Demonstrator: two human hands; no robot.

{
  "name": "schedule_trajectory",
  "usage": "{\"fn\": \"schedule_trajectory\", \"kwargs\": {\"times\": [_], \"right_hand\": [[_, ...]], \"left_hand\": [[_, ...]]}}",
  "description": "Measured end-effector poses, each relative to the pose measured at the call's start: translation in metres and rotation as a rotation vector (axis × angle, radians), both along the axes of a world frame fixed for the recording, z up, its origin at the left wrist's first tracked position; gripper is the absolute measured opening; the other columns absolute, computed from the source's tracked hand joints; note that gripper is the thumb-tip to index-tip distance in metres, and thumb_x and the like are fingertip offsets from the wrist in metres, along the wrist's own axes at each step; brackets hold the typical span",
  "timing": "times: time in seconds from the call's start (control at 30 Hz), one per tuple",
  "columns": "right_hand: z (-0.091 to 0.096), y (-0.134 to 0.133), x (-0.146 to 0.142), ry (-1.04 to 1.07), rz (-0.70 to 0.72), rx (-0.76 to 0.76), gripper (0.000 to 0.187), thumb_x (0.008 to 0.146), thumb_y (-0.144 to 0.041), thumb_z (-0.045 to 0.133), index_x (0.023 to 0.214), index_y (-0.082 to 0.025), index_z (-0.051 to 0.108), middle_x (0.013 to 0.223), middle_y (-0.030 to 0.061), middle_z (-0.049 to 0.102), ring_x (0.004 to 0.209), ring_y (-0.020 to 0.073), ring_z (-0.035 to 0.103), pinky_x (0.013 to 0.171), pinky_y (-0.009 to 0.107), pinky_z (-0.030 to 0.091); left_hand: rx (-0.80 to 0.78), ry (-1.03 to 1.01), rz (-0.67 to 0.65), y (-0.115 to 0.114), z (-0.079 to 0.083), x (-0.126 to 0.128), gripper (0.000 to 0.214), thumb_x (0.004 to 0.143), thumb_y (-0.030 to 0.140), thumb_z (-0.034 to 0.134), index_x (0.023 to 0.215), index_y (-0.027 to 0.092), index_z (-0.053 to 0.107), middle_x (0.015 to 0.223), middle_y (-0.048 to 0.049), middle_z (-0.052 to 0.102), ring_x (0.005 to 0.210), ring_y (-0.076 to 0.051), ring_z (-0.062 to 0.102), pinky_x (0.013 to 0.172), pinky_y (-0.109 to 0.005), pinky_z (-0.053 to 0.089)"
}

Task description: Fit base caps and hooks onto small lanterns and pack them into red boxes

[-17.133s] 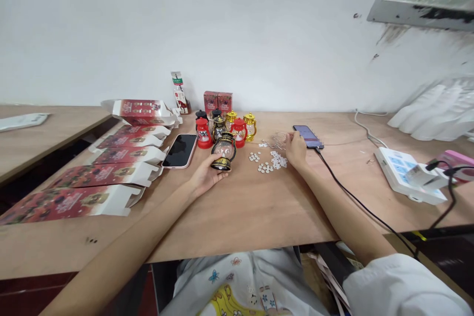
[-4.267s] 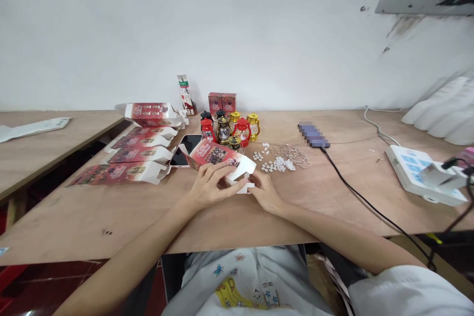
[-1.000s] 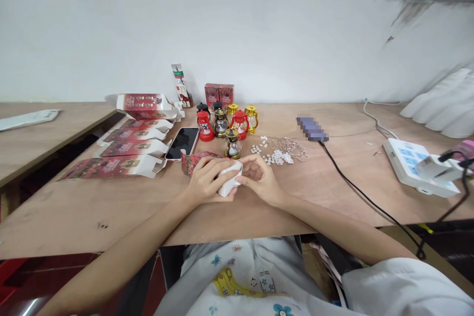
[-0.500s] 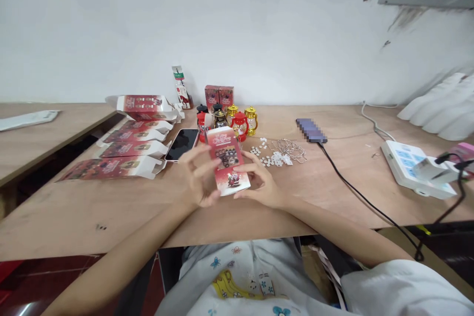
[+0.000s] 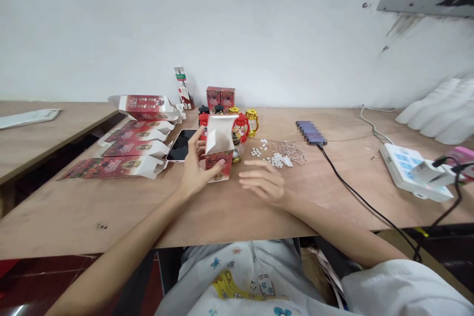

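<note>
Box: a red printed cardboard box with white inner sides [image 5: 219,147] is standing nearly upright in front of me, above the middle of the pale wooden tabletop [image 5: 229,217]; whether its base is touching the wood, I cannot tell.
Long axis: it is running between six and twelve o'clock, the white, uncovered end pointing to twelve.
Box's look: white card is flaring over the upper part; dark red print is covering the lower face, partly hidden by my thumb.
Left hand: my left hand [image 5: 196,165] is clamping the box, thumb pressing the near face, fingers wrapping its nine o'clock side.
Right hand: my right hand [image 5: 263,181] is hovering with fingers stretched out, slightly blurred, gripping nothing; from its fingertips the box is lying toward ten o'clock.
Lantern: a small black-and-gold lantern with a clear belly [image 5: 236,153] is standing just beside the box's three o'clock edge, partly hidden, near twelve o'clock from my right fingertips, which are lying closer to it than my left.
Farther out: small white round discs [image 5: 256,151] are lying near twelve o'clock from my right hand, a tangle of thin metal wires [image 5: 291,150] toward one.
</note>
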State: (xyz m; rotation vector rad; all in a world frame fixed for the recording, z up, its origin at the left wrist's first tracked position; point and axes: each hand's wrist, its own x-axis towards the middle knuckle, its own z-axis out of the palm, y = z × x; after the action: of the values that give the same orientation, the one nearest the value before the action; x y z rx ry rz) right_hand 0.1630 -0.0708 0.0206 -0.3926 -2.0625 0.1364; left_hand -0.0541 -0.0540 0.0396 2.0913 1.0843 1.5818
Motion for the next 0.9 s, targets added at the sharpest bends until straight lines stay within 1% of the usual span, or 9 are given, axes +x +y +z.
{"fn": "schedule_trajectory", "kwargs": {"times": [0.1, 0.17, 0.23, 0.33, 0.43, 0.5, 0.6, 0.77, 0.9], "right_hand": [[0.011, 0.015, 0.004, 0.144, -0.170, -0.132, 0.012, 0.086, -0.031, 0.061, 0.078, -0.028, 0.070, 0.080, 0.0020, 0.071, 0.089, 0.0212, 0.063, 0.088, 0.047, 0.050], [0.017, 0.037, 0.004, 0.219, -0.242, -0.246, 0.018, 0.081, -0.038, 0.066, 0.068, -0.026, 0.066, 0.073, 0.0019, 0.069, 0.086, 0.0206, 0.061, 0.090, 0.046, 0.048], [0.022, 0.064, 0.002, 0.287, -0.235, -0.429, 0.026, 0.075, -0.046, 0.069, 0.066, -0.023, 0.062, 0.076, 0.0027, 0.067, 0.089, 0.0197, 0.059, 0.090, 0.043, 0.047], [0.028, 0.102, -0.003, 0.293, 0.037, -0.768, 0.040, 0.069, -0.053, 0.072, 0.094, -0.023, 0.061, 0.101, 0.0040, 0.066, 0.099, 0.0166, 0.059, 0.095, 0.040, 0.045], [0.034, 0.121, -0.007, 0.040, 0.332, -0.989, 0.067, 0.057, -0.043, 0.082, 0.116, -0.026, 0.054, 0.121, 0.0059, 0.060, 0.112, 0.0171, 0.055, 0.098, 0.037, 0.045], [0.037, 0.121, -0.010, -0.115, 0.417, -1.028, 0.076, 0.054, -0.035, 0.084, 0.123, -0.025, 0.052, 0.126, 0.0066, 0.058, 0.112, 0.0176, 0.056, 0.095, 0.035, 0.046], [0.038, 0.110, -0.012, -0.206, 0.414, -1.011, 0.076, 0.057, -0.032, 0.083, 0.125, -0.022, 0.051, 0.121, 0.0062, 0.061, 0.104, 0.0176, 0.060, 0.092, 0.035, 0.049], [0.037, 0.096, 0.003, -0.207, 0.243, -0.911, 0.064, 0.058, -0.033, 0.082, 0.115, -0.018, 0.057, 0.112, 0.0053, 0.065, 0.106, 0.0202, 0.058, 0.098, 0.039, 0.045], [0.060, 0.083, 0.022, -0.086, 0.232, -0.969, 0.054, 0.058, -0.038, 0.082, 0.103, -0.018, 0.060, 0.100, 0.0045, 0.067, 0.094, 0.0201, 0.062, 0.088, 0.038, 0.050]], "left_hand": [[0.026, -0.026, 0.050, 0.005, 0.000, -0.006, 0.087, 0.074, 0.033, 0.070, 0.143, 0.032, 0.017, 0.103, -0.0045, 0.049, 0.090, -0.017, 0.059, 0.072, -0.032, 0.055], [0.025, -0.053, 0.072, 0.008, 0.000, -0.009, 0.090, 0.072, 0.031, 0.071, 0.144, 0.033, 0.015, 0.104, -0.0042, 0.048, 0.090, -0.017, 0.058, 0.073, -0.032, 0.055], [-0.005, -0.066, 0.087, 0.011, -0.001, -0.012, 0.091, 0.072, 0.030, 0.071, 0.144, 0.034, 0.016, 0.107, -0.0047, 0.047, 0.091, -0.016, 0.058, 0.073, -0.032, 0.056], [-0.060, -0.051, 0.086, 0.012, -0.002, -0.014, 0.087, 0.072, 0.030, 0.070, 0.144, 0.033, 0.020, 0.113, -0.0068, 0.046, 0.093, -0.017, 0.057, 0.074, -0.033, 0.056], [-0.038, -0.008, 0.086, 0.012, -0.002, -0.016, 0.081, 0.072, 0.032, 0.070, 0.142, 0.031, 0.028, 0.118, -0.0078, 0.045, 0.101, -0.019, 0.054, 0.079, -0.034, 0.055], [0.002, 0.041, 0.090, 0.012, -0.001, -0.017, 0.076, 0.072, 0.032, 0.071, 0.139, 0.029, 0.035, 0.118, -0.0074, 0.045, 0.104, -0.020, 0.053, 0.082, -0.035, 0.054], [0.040, 0.096, 0.086, 0.013, -0.001, -0.019, 0.070, 0.071, 0.030, 0.072, 0.134, 0.027, 0.043, 0.113, -0.0062, 0.047, 0.099, -0.019, 0.054, 0.082, -0.036, 0.054], [-0.018, -0.002, 0.009, 0.012, -0.005, -0.014, 0.070, 0.068, 0.031, 0.075, 0.129, 0.026, 0.041, 0.122, -0.0083, 0.046, 0.101, -0.020, 0.057, 0.080, -0.036, 0.056], [-0.055, -0.079, -0.044, 0.009, -0.009, -0.007, 0.079, 0.065, 0.030, 0.077, 0.130, 0.030, 0.032, 0.128, -0.0080, 0.044, 0.108, -0.021, 0.056, 0.081, -0.036, 0.057]]}}
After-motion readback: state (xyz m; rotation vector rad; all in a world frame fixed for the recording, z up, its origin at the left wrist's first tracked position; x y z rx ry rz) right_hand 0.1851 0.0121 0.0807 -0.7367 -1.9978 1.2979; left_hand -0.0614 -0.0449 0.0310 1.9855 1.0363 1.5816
